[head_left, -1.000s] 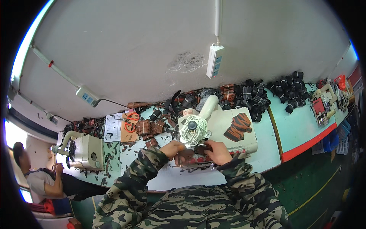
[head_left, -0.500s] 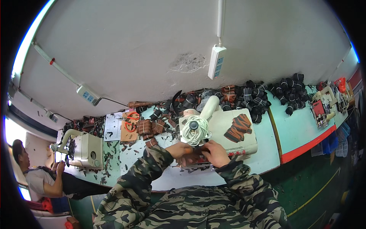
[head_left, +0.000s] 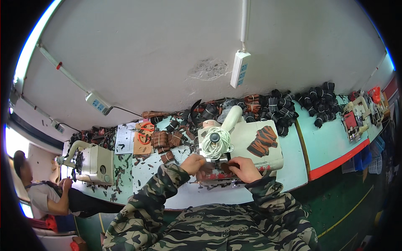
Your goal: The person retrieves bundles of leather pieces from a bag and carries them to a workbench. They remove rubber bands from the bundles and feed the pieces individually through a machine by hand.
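Observation:
Both my hands work at the front of a cream bench machine (head_left: 274, 157) with a metal front. My left hand (head_left: 193, 164) is closed at the machine's left front; what its fingertips hold, if anything, is hidden. My right hand (head_left: 246, 169) pinches a small dark brown piece (head_left: 225, 168) at the machine's middle front. Just above my fingers, a coil of pale cord (head_left: 222, 150) hangs around a dark knob (head_left: 215, 137). Several brown and black strips (head_left: 263, 141) lie on the machine's top, to the right of the coil.
Bundled brown strips (head_left: 159, 139), orange-handled scissors (head_left: 145, 136) and a paper sheet (head_left: 124, 138) lie left of the machine. Black bundles (head_left: 320, 104) are heaped along the wall. At far left a person (head_left: 44, 196) sits by another machine (head_left: 95, 165). A power strip (head_left: 240, 69) hangs above.
My hands have moved slightly apart: the left a little left, the right a little right. The brown piece now shows at my right fingertips. The person at left has turned their head.

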